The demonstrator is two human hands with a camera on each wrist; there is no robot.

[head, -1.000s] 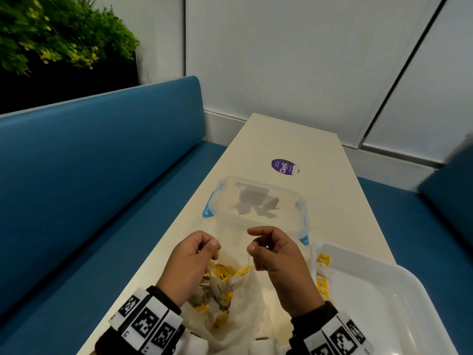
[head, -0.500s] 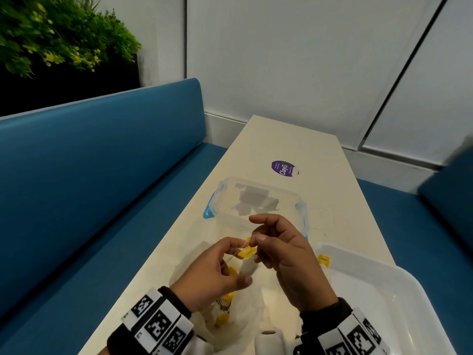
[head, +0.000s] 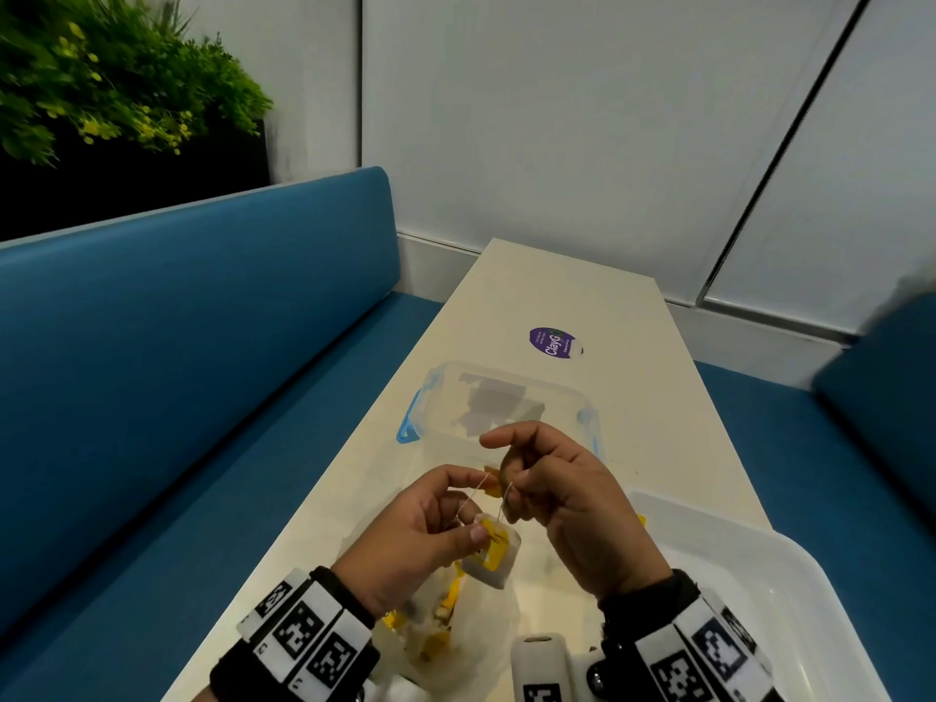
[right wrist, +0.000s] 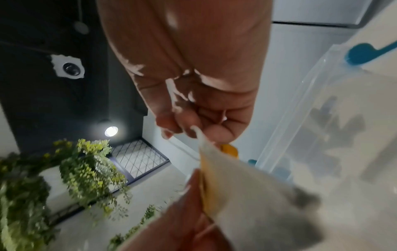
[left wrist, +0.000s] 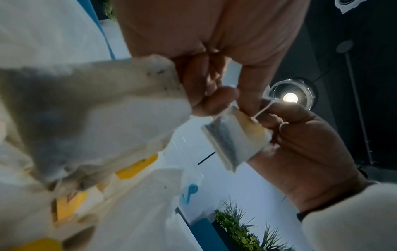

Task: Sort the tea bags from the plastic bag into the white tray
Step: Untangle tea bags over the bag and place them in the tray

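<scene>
- Now my left hand [head: 425, 524] pinches one tea bag [head: 494, 554] by its corner, lifted above the plastic bag [head: 456, 630].
- My right hand [head: 552, 494] pinches its string [head: 506, 499] near the yellow tag [head: 492, 489].
- The white tray [head: 790, 590] at my right holds only a few bags, I judge; just some yellow shows at its near-left edge.
- Many tea bags remain in the plastic bag, so most sorting is left.

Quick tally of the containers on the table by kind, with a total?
White tray: 1
Clear tub with blue clips: 1
Plastic bag with tea bags: 1
Total: 3
</scene>
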